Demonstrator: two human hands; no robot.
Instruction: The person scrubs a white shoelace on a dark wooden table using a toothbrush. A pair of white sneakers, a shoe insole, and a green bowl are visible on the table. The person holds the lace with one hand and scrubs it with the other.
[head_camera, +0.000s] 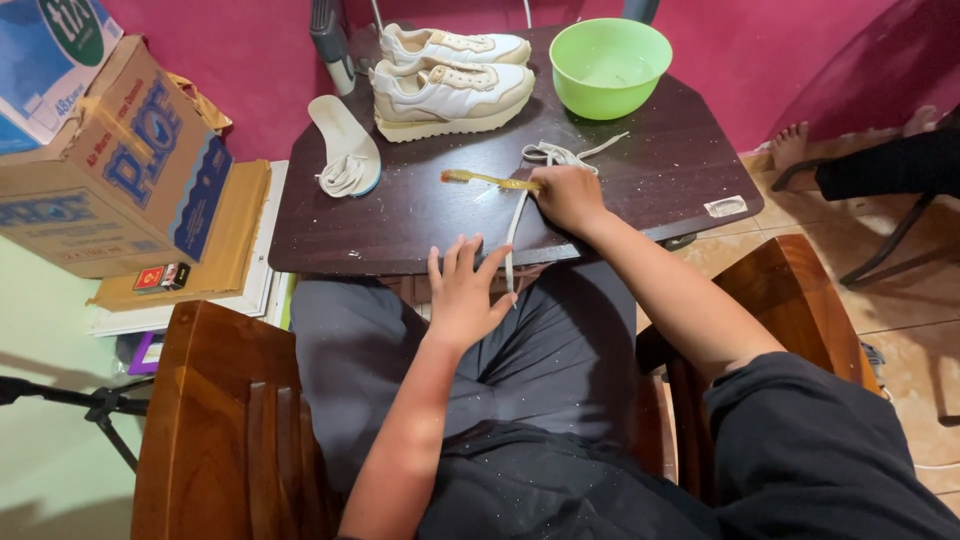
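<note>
White shoelace (514, 232) lies stretched on the bench (400, 215); right hand (568, 197) clamps the toothbrush (487, 180), left hand (462, 290) pins the lace end. Shoes (450, 85) look clean already.

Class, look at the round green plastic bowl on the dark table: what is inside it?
The round green plastic bowl shows only a pale, bare-looking inner wall and floor; whether it holds clear water cannot be told. Its near rim hides the closest inside part.
</note>
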